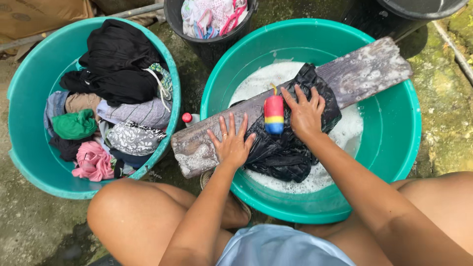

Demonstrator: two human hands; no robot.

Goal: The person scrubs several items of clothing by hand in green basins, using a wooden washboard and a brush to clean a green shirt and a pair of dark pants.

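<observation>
Left hand: my left hand [232, 144] lies flat with fingers spread, grasping nothing, pressing on the weathered grey wooden plank [364, 69] and touching the edge of the wet black garment [286, 148].
Right hand: my right hand [305, 114] is also spread flat and released, palm down on the same black garment, holding it against the plank.
Garment: it is draped over the middle of the plank, soaked and creased, its lower part hanging into the suds.
Soap bar: a red, yellow and blue striped block [274, 114] stands on the garment between my two hands, just beside my right thumb; neither hand holds it.
Plank: it lies slantwise across the teal plastic basin of soapy water [394, 162], its left end jutting over the rim.
Progress: I judge the garment wetted and partly soaped, with foam on the board and the water; the scrubbing looks unfinished and there is no sign of rinsing.
Left to do: a second teal plastic basin [24, 98] to my left is heaped with dry-looking clothes, black, green, pink, grey and patterned, so most of the pile seems unwashed.
Around: a black bucket of light, colourful fabrics [209, 19] stands above, between the basins; a small red-capped bottle [188, 118] sits in the gap; another dark tub [419, 12] is at the top right.
In the way: my knees crowd the near rim, and the soap block sits loose on the slope.
</observation>
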